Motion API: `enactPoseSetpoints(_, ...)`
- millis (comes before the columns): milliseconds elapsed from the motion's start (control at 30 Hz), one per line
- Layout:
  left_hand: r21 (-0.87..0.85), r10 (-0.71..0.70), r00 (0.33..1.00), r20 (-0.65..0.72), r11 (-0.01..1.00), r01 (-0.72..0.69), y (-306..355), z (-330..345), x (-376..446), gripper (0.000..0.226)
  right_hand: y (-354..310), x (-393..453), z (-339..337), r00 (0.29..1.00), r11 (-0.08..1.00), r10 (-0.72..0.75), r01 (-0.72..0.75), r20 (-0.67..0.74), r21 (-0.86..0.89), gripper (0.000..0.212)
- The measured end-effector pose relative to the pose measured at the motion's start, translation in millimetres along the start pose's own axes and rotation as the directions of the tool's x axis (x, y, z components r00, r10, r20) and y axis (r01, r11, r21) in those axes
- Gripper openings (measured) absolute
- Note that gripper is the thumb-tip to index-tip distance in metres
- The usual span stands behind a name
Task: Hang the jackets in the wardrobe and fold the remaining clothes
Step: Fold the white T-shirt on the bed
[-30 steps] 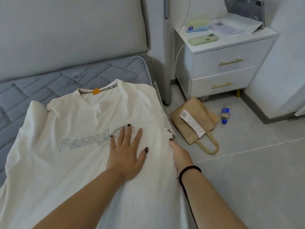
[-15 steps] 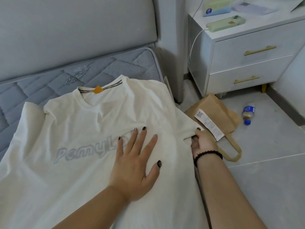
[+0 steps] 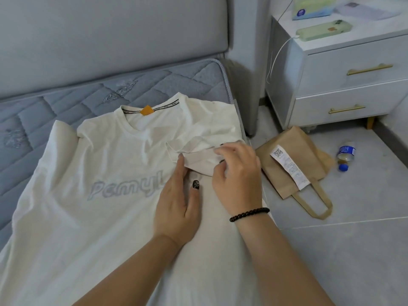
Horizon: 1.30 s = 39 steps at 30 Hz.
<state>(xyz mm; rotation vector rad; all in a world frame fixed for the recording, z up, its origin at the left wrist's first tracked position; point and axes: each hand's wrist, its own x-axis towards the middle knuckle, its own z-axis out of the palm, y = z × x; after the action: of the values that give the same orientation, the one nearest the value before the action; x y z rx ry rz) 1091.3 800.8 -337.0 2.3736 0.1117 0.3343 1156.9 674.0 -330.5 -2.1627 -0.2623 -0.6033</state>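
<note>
Pinching the sleeve (image 3: 198,157) inward, right hand (image 3: 239,173); left hand (image 3: 176,202) flat on T-shirt (image 3: 99,217) (mattress edge beside).

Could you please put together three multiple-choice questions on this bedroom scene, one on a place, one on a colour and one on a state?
1. Where does the brown paper bag lie?
A. On the mattress
B. On the floor by the nightstand
C. On top of the nightstand

2. What colour is the tag at the neck of the T-shirt?
A. Orange
B. Blue
C. Black

3. What is the right hand doing?
A. Resting flat on the floor
B. Holding the bottle
C. Pinching the shirt's sleeve and bringing it over the chest

Answers:
1 B: the bag lies on the tiles before the nightstand.
2 A: an orange tag sits inside the collar.
3 C: its fingers grip the sleeve, folded inward, while the left hand presses flat on the shirt.
</note>
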Motion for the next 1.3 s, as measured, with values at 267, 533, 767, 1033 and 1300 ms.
enactPoseSetpoints(267,0.050,-0.001,0.991,-0.131,0.999,0.007,-2,3,7,0.045,5,-4,-7,0.961,0.972,0.223,-0.205,0.165,-0.118,0.011)
enactPoseSetpoints(533,0.155,-0.410,0.906,0.107,0.907,0.392,44,-10,100,0.062,-9,-6,-41,0.909,0.894,0.225,-0.336,0.351,0.297,0.006)
enactPoseSetpoints(767,0.068,-0.690,0.678,0.254,0.712,0.699,66,-3,140,0.054,-23,-6,-42,0.832,0.986,0.164,-0.148,0.529,-0.073,0.024)
enactPoseSetpoints(1033,0.028,-0.740,0.594,0.316,0.633,0.773,66,1,148,0.047,-22,-16,-18,0.879,0.985,0.107,-0.029,0.464,-0.172,0.018)
enactPoseSetpoints(1300,-0.394,-0.577,0.752,0.319,0.641,0.659,72,10,158,0.036,-38,-17,-27,0.864,0.973,0.226,-0.180,0.450,-0.143,0.009)
